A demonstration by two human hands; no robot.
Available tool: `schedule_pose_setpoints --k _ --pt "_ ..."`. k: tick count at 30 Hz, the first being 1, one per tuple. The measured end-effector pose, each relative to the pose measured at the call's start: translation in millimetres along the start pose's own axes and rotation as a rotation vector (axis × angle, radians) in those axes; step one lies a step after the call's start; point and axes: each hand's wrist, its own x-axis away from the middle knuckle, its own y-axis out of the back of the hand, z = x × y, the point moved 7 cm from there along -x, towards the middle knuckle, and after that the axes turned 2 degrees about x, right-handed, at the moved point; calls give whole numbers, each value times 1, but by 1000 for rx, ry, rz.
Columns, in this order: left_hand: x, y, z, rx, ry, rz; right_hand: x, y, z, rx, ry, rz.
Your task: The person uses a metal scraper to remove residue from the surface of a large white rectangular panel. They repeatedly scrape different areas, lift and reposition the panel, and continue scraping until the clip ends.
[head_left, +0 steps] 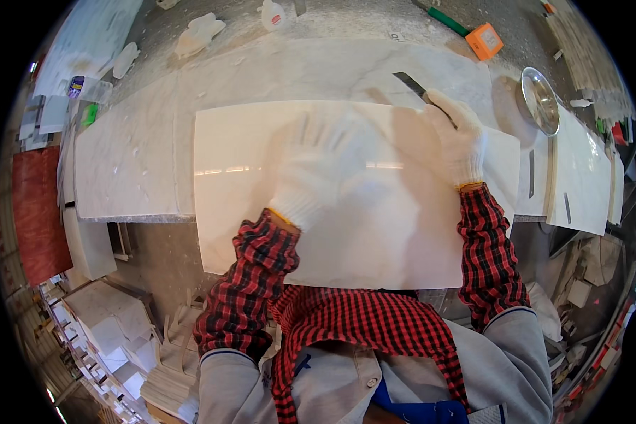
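In front of me lies a glossy white rectangular panel (374, 247), its near edge reaching past the table edge to my apron. My left hand (311, 162), in a white knitted glove, is over the panel's left middle. Its fingers look stretched out and apart, though motion smears them. I see nothing held in it. Also gloved, my right hand (459, 138) is closed around one end of a dark flat metal strip (410, 85) at the panel's far right part. The strip's free end points far left, beyond the panel's far edge.
Beneath the panel is a pale marbled slab (127, 162). At the right are a shiny metal bowl (539, 102) and two more dark strips, one a narrow strip (531, 174). An orange block (483, 42), a green-handled tool (448, 21) and a white bottle (272, 15) lie farther back.
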Motion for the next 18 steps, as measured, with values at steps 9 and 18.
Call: schedule_pose_setpoints --k 9,18 --pt "1 20 37 73 205 -5 0 -2 2 2 12 14" --pt "-19 0 -15 53 -18 -123 0 0 1 20 7 11"
